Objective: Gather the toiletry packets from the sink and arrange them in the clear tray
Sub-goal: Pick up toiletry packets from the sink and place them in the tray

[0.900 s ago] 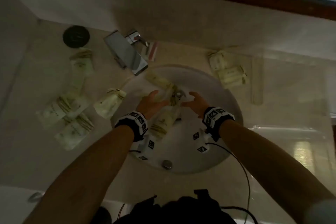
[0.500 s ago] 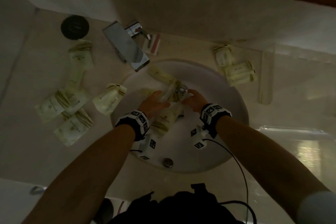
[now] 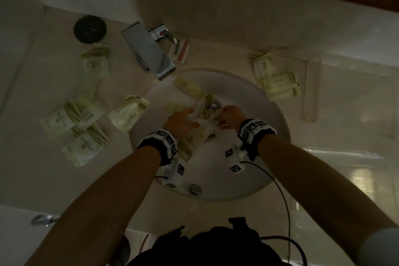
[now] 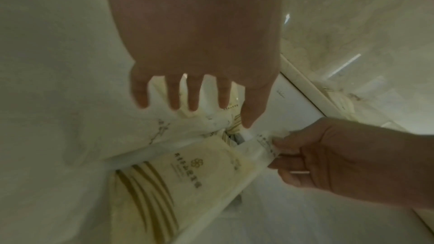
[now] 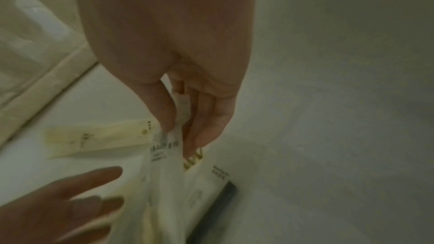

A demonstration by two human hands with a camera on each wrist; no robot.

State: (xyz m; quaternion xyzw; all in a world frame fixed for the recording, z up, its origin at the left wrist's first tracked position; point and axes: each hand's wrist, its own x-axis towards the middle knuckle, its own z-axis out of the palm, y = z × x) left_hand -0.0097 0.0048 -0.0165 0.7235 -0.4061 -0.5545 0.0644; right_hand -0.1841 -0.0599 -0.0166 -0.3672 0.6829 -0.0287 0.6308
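Both hands are down in the white sink (image 3: pixel 278 136). My right hand (image 3: pixel 228 116) (image 5: pixel 187 99) pinches the end of a slim whitish packet (image 5: pixel 173 147) (image 4: pixel 263 146) between thumb and fingers, just above the drain. The left hand (image 3: pixel 183 121) (image 4: pixel 199 90) hovers beside it with straight, spread fingers and holds nothing. Under it lies a cream packet with gold stripes (image 4: pixel 187 177) (image 3: pixel 192 140). A long cream packet (image 3: pixel 192 90) (image 5: pixel 98 138) lies on the far slope of the basin. The clear tray (image 3: pixel 336 150) stands on the counter to the right.
A chrome faucet (image 3: pixel 149 49) reaches over the basin's back edge, a small red-striped packet (image 3: pixel 180 51) beside it. Several cream packets (image 3: pixel 73 121) lie on the left counter, one (image 3: pixel 127 112) at the sink's rim, two more (image 3: pixel 278 84) at the right. A black round disc (image 3: pixel 90 29) sits far left.
Both hands came together over the drain. The right hand's fingers closed on the slim packet and lifted its end; the left hand slid in beside it, still open.
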